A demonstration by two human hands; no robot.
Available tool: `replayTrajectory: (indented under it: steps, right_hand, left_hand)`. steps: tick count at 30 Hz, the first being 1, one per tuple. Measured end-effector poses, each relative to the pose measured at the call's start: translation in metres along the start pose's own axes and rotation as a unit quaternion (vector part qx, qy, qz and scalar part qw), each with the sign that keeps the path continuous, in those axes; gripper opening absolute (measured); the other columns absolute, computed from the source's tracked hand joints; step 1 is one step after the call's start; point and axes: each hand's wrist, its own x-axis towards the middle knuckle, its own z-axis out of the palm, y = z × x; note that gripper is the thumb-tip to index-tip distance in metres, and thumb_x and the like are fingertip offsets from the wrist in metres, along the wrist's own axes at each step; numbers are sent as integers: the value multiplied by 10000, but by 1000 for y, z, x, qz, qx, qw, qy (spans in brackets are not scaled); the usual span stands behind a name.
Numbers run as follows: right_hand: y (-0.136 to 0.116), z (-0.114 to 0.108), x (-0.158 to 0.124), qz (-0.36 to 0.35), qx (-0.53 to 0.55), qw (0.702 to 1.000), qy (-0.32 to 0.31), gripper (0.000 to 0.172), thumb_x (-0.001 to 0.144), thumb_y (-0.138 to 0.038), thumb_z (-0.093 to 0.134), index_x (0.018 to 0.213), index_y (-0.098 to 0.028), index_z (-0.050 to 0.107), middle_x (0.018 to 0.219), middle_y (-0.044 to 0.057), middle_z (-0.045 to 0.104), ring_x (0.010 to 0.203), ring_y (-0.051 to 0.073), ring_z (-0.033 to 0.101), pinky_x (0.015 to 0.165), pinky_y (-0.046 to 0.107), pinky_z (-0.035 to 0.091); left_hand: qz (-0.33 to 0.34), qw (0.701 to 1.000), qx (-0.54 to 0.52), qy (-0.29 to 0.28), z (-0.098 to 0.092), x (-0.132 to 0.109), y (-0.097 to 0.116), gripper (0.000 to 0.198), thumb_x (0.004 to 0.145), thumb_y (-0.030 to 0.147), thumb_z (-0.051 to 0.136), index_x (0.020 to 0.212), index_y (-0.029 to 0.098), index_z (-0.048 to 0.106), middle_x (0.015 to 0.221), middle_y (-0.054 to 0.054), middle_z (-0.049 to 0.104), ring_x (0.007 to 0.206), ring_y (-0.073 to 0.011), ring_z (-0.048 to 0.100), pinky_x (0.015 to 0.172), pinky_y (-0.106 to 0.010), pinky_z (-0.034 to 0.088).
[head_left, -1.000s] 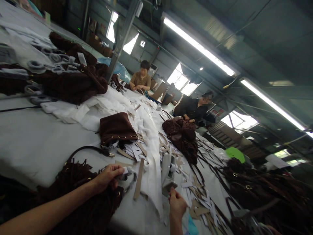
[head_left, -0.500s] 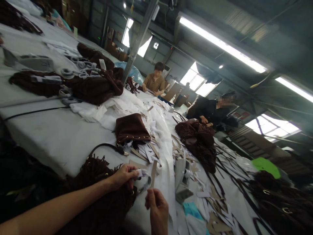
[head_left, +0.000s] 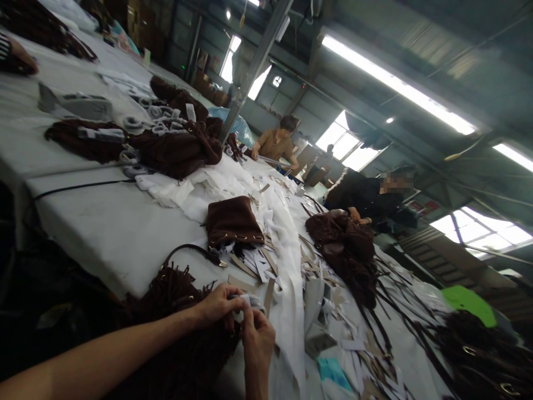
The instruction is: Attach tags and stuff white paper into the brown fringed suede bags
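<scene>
"Above the fringed brown bag (head_left: 179,286), how does the wrapped loop (head_left: 256,303) lie?"

"Your left hand (head_left: 222,305) pinches its near end; it runs rightward from those fingertips. Your right hand (head_left: 259,336) is just below, fingers bunched narrow; whether they grip, you can't tell. Both are equally near."

"What differs?"

"Half a second ago your right hand stood apart from your left; now they meet."

a dark brown fringed bag (head_left: 208,347) is lying at the near edge of the table (head_left: 120,239), its fringe splaying untidily; a pale grey loop (head_left: 257,303) is curving at its right end, partly hidden by fingers (head_left: 261,329).
</scene>
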Motion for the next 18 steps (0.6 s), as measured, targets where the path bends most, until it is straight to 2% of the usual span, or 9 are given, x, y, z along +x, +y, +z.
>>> replayTrajectory:
  steps: [7, 10, 13, 18]
  right_hand:
    - [11, 0, 5, 29, 6, 1000, -10, 467, 736, -577, 626, 536, -155, 609, 404, -33, 478, 374, 85, 405, 363, 207, 297]
    - [8, 1, 3, 29, 26, 999, -10, 472, 727, -583, 632, 530, -155, 606, 404, -33, 480, 380, 87, 420, 374, 205, 319]
    - [2, 2, -1, 33, 76, 996, -25, 438, 694, -574, 665, 606, -145, 648, 444, -28, 527, 410, 95, 463, 404, 203, 363]
    - [0, 6, -4, 46, 136, 989, -25, 475, 617, -559, 732, 798, -120, 701, 513, 3, 621, 453, 124, 547, 447, 219, 429]
  left_hand:
    - [-4, 999, -26, -17, -2, -3, 4, 349, 760, 468, 622, 869, 137, 600, 628, 31, 601, 355, -110, 579, 337, -186, 412]
    - [-3, 1000, -22, -11, -1, -4, 4, 357, 750, 485, 633, 824, 139, 582, 617, 35, 599, 328, -102, 559, 301, -171, 358]
    - [-2, 999, -42, 5, -2, -3, 1, 354, 736, 481, 657, 781, 141, 571, 576, 49, 580, 283, -90, 518, 257, -161, 290]
    - [-5, 995, -102, 12, -4, 1, -6, 362, 726, 488, 665, 741, 141, 563, 569, 55, 566, 275, -78, 505, 253, -159, 285]
